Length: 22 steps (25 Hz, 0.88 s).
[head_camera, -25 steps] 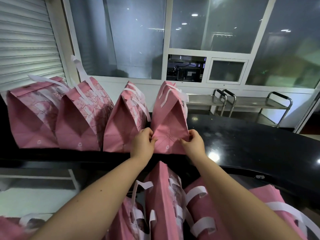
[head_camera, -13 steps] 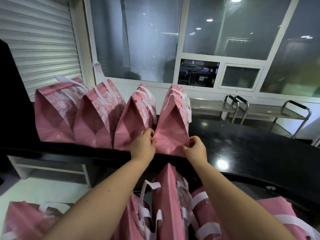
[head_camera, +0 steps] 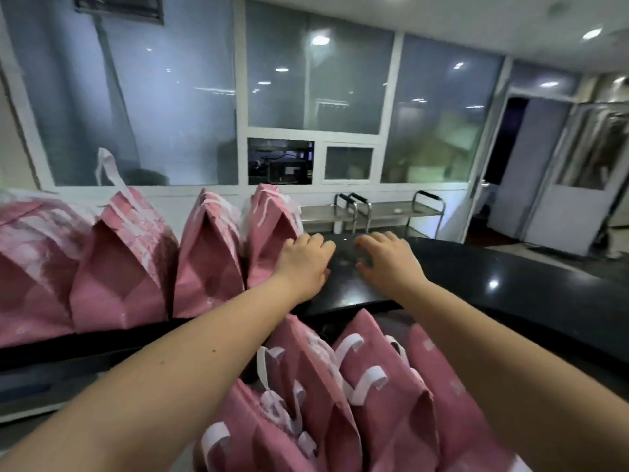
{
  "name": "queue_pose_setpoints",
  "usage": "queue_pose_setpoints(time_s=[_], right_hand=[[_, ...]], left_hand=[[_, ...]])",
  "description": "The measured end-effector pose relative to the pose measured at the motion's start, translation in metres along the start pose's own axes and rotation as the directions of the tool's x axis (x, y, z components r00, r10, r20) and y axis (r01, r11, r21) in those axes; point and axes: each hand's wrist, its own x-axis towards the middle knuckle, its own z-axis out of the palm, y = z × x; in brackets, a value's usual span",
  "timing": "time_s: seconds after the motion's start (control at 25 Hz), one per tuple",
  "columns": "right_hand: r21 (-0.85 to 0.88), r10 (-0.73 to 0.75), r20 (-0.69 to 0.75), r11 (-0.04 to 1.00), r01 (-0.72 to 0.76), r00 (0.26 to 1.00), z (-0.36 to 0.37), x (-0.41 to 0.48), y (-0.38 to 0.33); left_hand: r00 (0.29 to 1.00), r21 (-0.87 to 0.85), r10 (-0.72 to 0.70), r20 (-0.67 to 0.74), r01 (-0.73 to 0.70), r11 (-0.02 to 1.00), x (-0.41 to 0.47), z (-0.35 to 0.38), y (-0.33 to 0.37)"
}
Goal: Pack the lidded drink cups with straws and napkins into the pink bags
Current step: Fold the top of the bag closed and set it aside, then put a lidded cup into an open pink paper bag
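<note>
Near, 6 o'clock: pink bags (head_camera: 384,396) stood packed together below the counter edge, white strap handles (head_camera: 369,378) up.
Left hand (head_camera: 303,264), 12 o'clock: fingers relaxed and spread, grasping nothing, just beside the rightmost counter bag (head_camera: 269,240); contact could not be told.
Right hand (head_camera: 391,264), 1 o'clock: loosely bent, empty, over the black counter (head_camera: 510,294).
Row of four bags (head_camera: 211,260), 9 to 11 o'clock: upright, tops closed.
Handling: judged light, soft, floppy; best lifted by both straps.
Cups, straws, napkins: none visible.
Far, 1 o'clock: steel trolleys (head_camera: 384,211).
</note>
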Motion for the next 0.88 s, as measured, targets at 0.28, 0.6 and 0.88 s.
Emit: queue_pose_setpoints(time_s=[0.28,0.6,0.88], right_hand=[[-0.33,0.292,0.042,0.907,-0.262,0.956,-0.122,-0.122,0.043],[-0.596,0.536,-0.185,0.606,-0.528,0.824,-0.331,-0.316,0.104],[-0.777,0.718,-0.238,0.263,-0.572,0.654,-0.503,-0.553,0.092]], left_hand=[[0.973,-0.191,0.219,-0.073,-0.23,0.954,-0.001,-0.057,0.139],[0.79,-0.243,0.519,-0.325,-0.6,0.762,-0.015,-0.183,0.345],[0.56,-0.256,0.65,-0.514,-0.823,0.507,-0.148,-0.31,0.574]])
